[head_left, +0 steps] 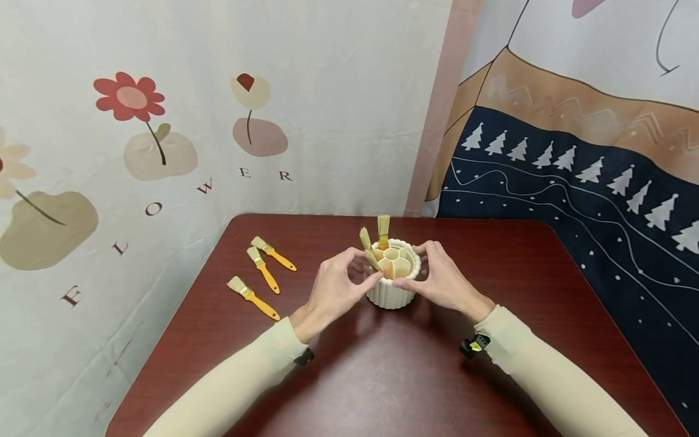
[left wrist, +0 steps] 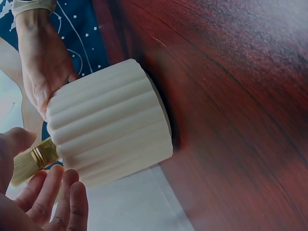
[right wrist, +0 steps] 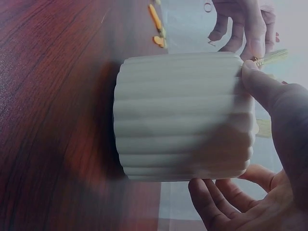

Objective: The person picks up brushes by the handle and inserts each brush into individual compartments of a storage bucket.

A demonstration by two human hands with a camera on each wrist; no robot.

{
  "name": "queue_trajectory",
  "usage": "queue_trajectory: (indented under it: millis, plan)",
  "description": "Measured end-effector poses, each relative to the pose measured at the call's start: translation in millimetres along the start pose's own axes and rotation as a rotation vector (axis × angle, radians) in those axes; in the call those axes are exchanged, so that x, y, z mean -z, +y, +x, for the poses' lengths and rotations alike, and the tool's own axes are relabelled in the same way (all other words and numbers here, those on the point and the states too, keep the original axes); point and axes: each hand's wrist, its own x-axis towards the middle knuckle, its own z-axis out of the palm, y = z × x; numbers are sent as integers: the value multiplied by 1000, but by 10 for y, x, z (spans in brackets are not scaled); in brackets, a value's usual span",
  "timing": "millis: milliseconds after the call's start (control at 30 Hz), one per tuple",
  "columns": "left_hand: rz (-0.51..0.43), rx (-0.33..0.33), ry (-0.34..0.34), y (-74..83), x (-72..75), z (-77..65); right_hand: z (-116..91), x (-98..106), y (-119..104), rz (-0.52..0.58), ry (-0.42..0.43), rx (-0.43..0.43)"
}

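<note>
A white ribbed pot (head_left: 390, 297), divided inside into rounded compartments, stands on the table. Two flat paintbrushes are in it, bristles up: an upright paintbrush (head_left: 383, 226) at the back and a leaning paintbrush (head_left: 366, 238) at the left. My right hand (head_left: 445, 279) grips the pot's right side, thumb on the near rim and fingers around the far side. My left hand (head_left: 333, 282) is at the left rim beside the leaning brush. In the left wrist view its fingers are spread loosely around a brush (left wrist: 44, 152), not visibly pinching it. The brush handles are hidden inside the pot.
On the left of the dark red table (head_left: 393, 376) lie three more yellow-handled brushes: one nearest (head_left: 253, 297), a middle brush (head_left: 264, 271) and a farther brush (head_left: 274, 254). Behind the table hangs a printed cloth (head_left: 338, 109) with flowers and letters.
</note>
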Motion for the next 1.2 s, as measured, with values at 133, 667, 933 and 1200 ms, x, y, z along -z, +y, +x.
queue_trajectory:
  millis: [133,667,933,1200]
  plan:
    - [-1,15,11,-18,67,-17,-1,-25,-24,-7,12,-2]
    - [15,20,64,-299,395,-39,-120,-185,-185,-113,124,-104]
    - [80,14,96,-462,484,-37,-133,-210,-206,-150,154,-119]
    - [145,66,71,-588,604,-50,-141,-197,-208,-154,156,-115]
